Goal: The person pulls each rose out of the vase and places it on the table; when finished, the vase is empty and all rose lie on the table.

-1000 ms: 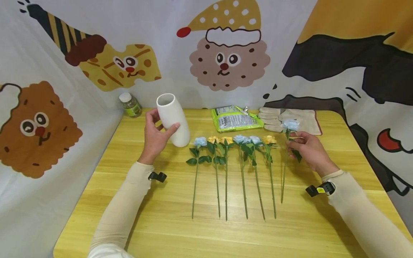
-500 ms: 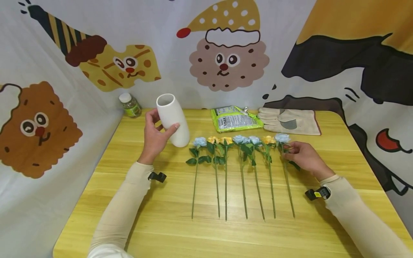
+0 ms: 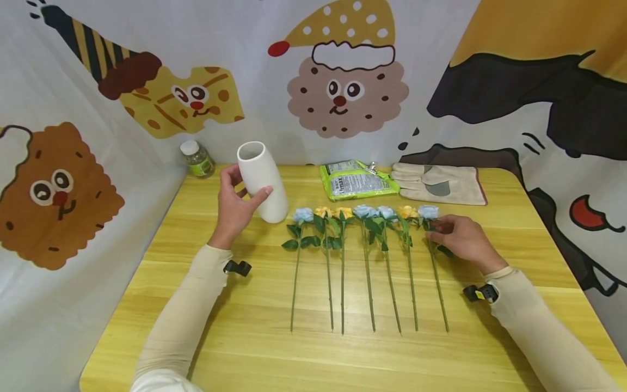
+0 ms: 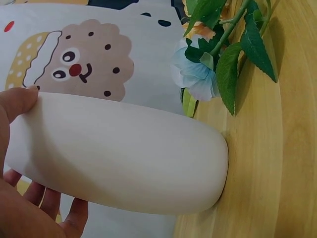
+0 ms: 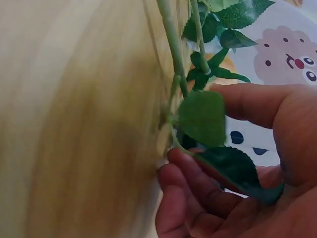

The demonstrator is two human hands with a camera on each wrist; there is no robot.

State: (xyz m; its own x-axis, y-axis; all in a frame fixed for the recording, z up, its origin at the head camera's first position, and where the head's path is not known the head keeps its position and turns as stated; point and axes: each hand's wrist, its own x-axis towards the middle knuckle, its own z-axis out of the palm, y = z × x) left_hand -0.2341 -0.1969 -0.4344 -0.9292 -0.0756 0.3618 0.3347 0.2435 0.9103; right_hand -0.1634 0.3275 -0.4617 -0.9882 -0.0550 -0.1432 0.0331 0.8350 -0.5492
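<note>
My left hand [image 3: 236, 209] grips a white vase [image 3: 264, 182] at its side, thumb in front. The vase stands upright on the table; in the left wrist view, its smooth white wall [image 4: 124, 153] lies between thumb and fingers. At the right end of a row of artificial roses, my right hand [image 3: 465, 239] pinches a light blue rose [image 3: 428, 212] just below its bloom. That rose lies on the table, stem towards me. In the right wrist view a green leaf [image 5: 202, 119] partly hides the fingertips. Beside it lie several blue and yellow roses [image 3: 407, 212], stems roughly parallel.
Behind the roses lie a bright green packet [image 3: 360, 182] with a clip and a pale work glove [image 3: 450, 185]. A small jar [image 3: 197, 160] with a white lid stands at the back left corner. Printed cloth [image 3: 235, 43] hangs around the wooden table [image 3: 274, 354].
My right hand has lowered the blue rose from in front of the glove to the row's right end, its stem now flat on the table. The left hand and vase have stayed put.
</note>
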